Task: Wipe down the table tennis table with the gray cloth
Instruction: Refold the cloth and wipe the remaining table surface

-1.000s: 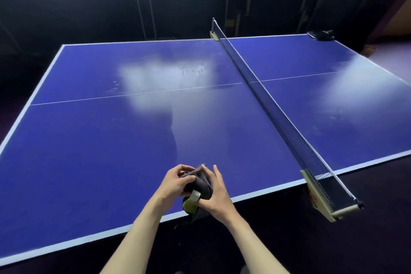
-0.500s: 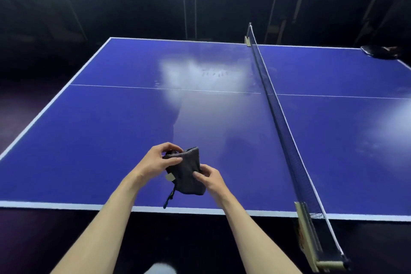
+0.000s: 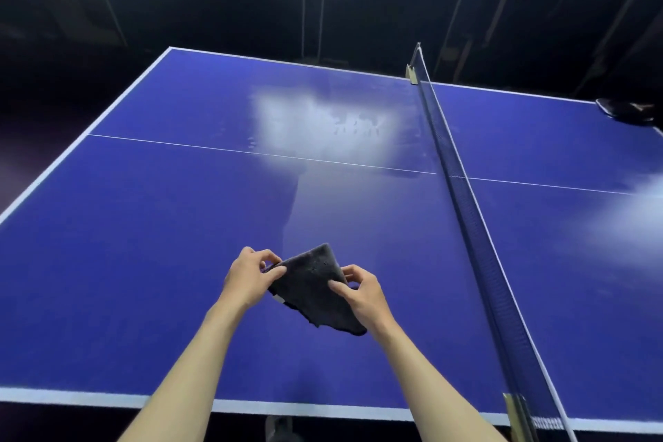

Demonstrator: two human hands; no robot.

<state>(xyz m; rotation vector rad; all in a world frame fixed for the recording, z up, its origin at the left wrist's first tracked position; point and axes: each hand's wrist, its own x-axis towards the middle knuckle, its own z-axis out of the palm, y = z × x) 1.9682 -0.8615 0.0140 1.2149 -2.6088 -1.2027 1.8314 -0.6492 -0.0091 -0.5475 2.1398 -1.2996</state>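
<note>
Head view: we hold the dark gray terry cloth [image 3: 315,289] between both hands above the near half of the blue table tennis table [image 3: 143,262], left hand [image 3: 247,278] and right hand [image 3: 362,292] each pinching an edge, its long axis running far-left to near-right, both hands equally near.

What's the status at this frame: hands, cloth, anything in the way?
Left hand and right hand both pinch gray cloth above table. Wiping not begun. Net to the right, paddle far corner.

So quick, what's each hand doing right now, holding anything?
Left hand: fingers pinch one edge of the gray cloth.
Right hand: fingers pinch the cloth's other edge, above the table tennis table.
</note>
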